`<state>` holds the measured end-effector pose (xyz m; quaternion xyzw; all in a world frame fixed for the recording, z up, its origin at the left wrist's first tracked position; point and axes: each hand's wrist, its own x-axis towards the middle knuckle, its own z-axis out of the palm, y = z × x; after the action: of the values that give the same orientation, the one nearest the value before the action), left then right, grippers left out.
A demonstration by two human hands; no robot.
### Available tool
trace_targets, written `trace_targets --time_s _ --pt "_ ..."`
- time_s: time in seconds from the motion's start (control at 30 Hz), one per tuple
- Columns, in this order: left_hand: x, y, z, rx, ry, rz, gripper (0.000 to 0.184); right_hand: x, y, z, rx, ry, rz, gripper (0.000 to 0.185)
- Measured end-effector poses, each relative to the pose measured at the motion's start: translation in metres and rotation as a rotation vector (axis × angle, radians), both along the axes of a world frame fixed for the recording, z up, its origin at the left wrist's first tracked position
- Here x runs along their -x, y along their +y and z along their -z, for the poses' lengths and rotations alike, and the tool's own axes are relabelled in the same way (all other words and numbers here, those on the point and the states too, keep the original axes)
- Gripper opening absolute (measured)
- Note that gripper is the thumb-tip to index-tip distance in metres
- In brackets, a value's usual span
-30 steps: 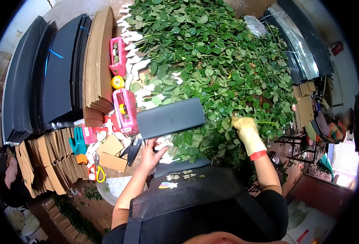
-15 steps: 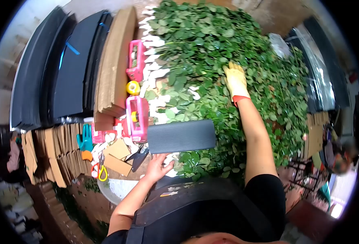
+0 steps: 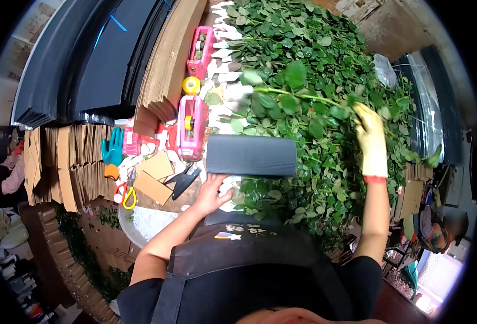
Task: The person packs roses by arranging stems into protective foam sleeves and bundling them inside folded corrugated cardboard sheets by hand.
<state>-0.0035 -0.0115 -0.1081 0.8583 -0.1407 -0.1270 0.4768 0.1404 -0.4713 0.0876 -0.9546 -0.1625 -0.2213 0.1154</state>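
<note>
My right hand (image 3: 370,132), in a yellow glove with a red cuff, grips a long leafy rose stem (image 3: 317,98) and holds it above the pile of leafy stems (image 3: 314,59). The stem's white-wrapped head points left and is blurred. My bare left hand (image 3: 210,195) is at the lower edge of a dark corrugated sheet (image 3: 251,155), thumb spread from the fingers; the fingertips are partly hidden. The sheet lies across the near left of the pile. White-wrapped heads (image 3: 227,53) line the pile's left side.
Left of the pile are pink tape dispensers (image 3: 191,143), a yellow tape roll (image 3: 191,85), scissors (image 3: 129,197), a teal glove (image 3: 112,148) and cardboard pieces (image 3: 152,183). Stacks of dark sheets (image 3: 114,59) and brown cardboard (image 3: 168,59) stand farther left. A person (image 3: 435,232) is at the far right.
My right hand has moved right and towards me, lifting a leafy rose stem off the pile. My left hand stays by the sheet's lower edge. The camera view has shifted.
</note>
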Motion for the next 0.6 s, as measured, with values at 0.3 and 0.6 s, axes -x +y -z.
trace_targets --time_s 0.3,0.6 --pt "0.004 -0.005 0.012 0.159 0.018 -0.096 0.045 0.167 0.004 0.053 -0.571 0.705 0.207 0.029" --pt "-0.004 -0.005 0.020 0.074 -0.198 -0.007 0.045 0.162 0.144 -0.020 0.009 0.586 0.100 0.026"
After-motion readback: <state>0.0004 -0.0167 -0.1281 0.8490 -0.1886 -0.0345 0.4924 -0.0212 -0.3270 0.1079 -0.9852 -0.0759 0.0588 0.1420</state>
